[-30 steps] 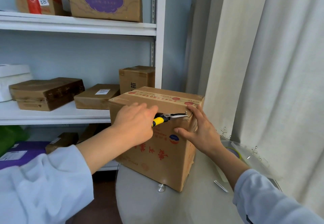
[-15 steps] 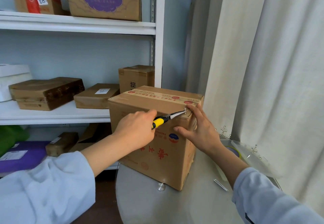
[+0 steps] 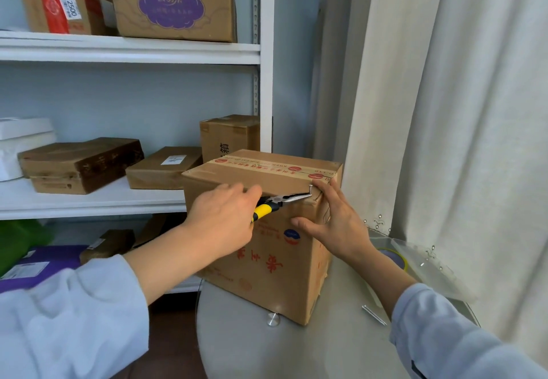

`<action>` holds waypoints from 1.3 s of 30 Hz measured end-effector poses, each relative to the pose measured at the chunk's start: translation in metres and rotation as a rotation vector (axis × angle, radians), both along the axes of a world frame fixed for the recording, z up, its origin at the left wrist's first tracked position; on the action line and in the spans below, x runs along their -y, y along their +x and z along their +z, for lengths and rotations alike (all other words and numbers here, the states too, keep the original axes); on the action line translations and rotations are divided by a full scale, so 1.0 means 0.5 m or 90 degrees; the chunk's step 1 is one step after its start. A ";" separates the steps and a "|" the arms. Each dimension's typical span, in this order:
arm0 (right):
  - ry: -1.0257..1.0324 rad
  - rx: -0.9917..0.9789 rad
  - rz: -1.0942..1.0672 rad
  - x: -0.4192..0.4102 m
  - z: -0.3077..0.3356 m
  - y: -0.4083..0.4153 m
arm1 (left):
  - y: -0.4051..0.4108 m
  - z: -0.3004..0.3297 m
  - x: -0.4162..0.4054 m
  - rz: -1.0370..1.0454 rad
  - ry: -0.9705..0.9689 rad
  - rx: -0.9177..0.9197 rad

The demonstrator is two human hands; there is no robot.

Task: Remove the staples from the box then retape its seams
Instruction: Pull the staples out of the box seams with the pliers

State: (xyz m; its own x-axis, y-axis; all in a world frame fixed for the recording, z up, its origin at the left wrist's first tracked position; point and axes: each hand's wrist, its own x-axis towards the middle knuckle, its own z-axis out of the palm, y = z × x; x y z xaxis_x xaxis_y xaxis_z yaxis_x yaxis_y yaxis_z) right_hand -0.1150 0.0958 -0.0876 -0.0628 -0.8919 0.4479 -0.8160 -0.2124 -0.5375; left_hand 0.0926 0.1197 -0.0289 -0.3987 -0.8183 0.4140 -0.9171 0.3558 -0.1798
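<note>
Cardboard box [image 3: 267, 248] is stood on the tabletop [image 3: 296, 349]; yellow-handled pliers [image 3: 278, 202] are gripped by the left hand [image 3: 221, 218] at its top edge, where the flat, spread right hand [image 3: 332, 218] is pressed

A white shelf unit [image 3: 130, 52] fills the left of the frame, holding brown cartons [image 3: 80, 163] and a carton with a purple label [image 3: 172, 4] at upper left. Pale curtains [image 3: 474, 111] hang at right.

Brown box [image 3: 275, 248] with red print and red-dotted tape; yellow-and-black pliers [image 3: 268, 207]; behind the box, white shelf [image 3: 89, 200]; purple-badged carton [image 3: 175, 7].
</note>
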 end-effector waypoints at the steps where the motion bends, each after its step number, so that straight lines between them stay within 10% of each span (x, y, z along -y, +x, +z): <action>1: -0.001 0.001 0.001 0.000 0.000 0.001 | 0.000 0.005 0.001 -0.001 -0.003 0.009; 14: -0.002 0.005 -0.002 -0.004 0.002 0.004 | -0.001 -0.049 0.008 -0.024 0.054 -0.124; 30: 0.007 0.005 -0.004 -0.008 0.004 0.005 | -0.006 0.014 0.005 0.012 -0.085 0.065; 39: 0.004 0.008 -0.001 0.002 0.002 0.004 | 0.004 -0.016 0.018 -0.011 0.095 -0.129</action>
